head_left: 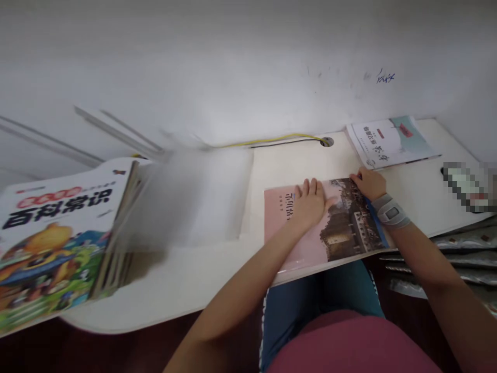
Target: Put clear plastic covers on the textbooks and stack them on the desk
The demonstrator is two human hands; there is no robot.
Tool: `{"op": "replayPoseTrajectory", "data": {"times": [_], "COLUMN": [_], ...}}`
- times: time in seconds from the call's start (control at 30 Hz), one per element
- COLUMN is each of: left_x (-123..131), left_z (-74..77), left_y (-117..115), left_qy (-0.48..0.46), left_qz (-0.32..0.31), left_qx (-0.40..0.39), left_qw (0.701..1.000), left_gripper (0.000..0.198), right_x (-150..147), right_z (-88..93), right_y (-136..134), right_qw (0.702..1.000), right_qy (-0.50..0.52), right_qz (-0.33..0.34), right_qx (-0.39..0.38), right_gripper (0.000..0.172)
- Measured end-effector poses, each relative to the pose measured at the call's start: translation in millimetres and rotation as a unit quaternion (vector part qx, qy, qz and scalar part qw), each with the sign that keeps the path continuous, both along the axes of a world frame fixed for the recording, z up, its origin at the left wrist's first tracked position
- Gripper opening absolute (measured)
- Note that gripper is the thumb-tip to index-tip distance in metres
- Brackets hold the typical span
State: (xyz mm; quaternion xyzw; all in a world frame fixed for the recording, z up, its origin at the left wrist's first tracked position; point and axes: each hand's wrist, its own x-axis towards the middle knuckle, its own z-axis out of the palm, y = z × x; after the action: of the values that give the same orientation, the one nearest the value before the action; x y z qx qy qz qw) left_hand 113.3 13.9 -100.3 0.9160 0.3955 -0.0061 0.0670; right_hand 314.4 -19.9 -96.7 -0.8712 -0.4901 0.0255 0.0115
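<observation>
A pink book (310,243) with a dark building picture on its cover lies flat at the desk's front edge. My left hand (309,202) rests flat on its cover, fingers stretched out and apart. My right hand (368,183) is at the book's far right corner, fingers curled over the edge. A grey watch band (390,211) is on that wrist.
A stack of colourful children's books (58,238) stands at the left of the white desk (217,280), with a blurred white sheet (194,197) beside it. Another white booklet (392,140) lies at the back right. A yellow cable (272,140) runs along the wall.
</observation>
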Motion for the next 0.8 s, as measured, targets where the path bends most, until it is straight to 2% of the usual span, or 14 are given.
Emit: {"op": "replayPoseTrajectory", "data": {"times": [0.17, 0.3, 0.33, 0.4, 0.47, 0.53, 0.6, 0.67, 0.8], "left_x": [-1.3, -2.2, -2.0, -1.9, -2.2, -2.7, -3.0, -3.1, -2.2], "left_z": [-11.3, -14.1, -14.7, -16.1, -17.6, -18.3, -17.8, -16.6, -14.8], "left_y": [-2.9, -2.0, -2.0, -2.2, -2.0, -1.6, -1.3, -1.3, -2.4], "left_qy": [-0.014, -0.025, -0.03, -0.039, -0.042, -0.038, -0.04, -0.048, -0.056], "left_qz": [0.014, 0.01, 0.009, 0.007, 0.001, -0.002, -0.001, 0.006, 0.016], "left_qx": [0.038, 0.049, 0.054, 0.065, 0.066, 0.057, 0.052, 0.054, 0.051], "left_qw": [0.999, 0.998, 0.998, 0.997, 0.997, 0.998, 0.998, 0.997, 0.997], "left_gripper": [0.069, 0.068, 0.068, 0.068, 0.066, 0.064, 0.065, 0.067, 0.068], "right_x": [-0.1, -3.1, -7.5, -21.6, -39.0, -51.6, -52.7, -42.1, -9.7], "right_z": [1.2, 14.3, 17.2, 18.5, 11.6, -1.5, -15.3, -24.6, -27.0], "right_y": [-2.5, -8.2, -9.4, -11.2, -12.7, -15.0, -18.9, -23.9, -34.3], "right_qw": [0.999, 0.987, 0.982, 0.97, 0.943, 0.919, 0.92, 0.931, 0.958], "right_qy": [-0.037, -0.096, -0.1, -0.085, -0.052, -0.032, -0.022, -0.015, -0.019], "right_qz": [-0.006, 0.016, 0.044, 0.154, 0.294, 0.378, 0.385, 0.358, 0.281], "right_qx": [0.014, 0.127, 0.152, 0.17, 0.148, 0.108, 0.078, 0.064, 0.054], "right_gripper": [0.041, 0.044, 0.044, 0.045, 0.049, 0.06, 0.069, 0.073, 0.074]}}
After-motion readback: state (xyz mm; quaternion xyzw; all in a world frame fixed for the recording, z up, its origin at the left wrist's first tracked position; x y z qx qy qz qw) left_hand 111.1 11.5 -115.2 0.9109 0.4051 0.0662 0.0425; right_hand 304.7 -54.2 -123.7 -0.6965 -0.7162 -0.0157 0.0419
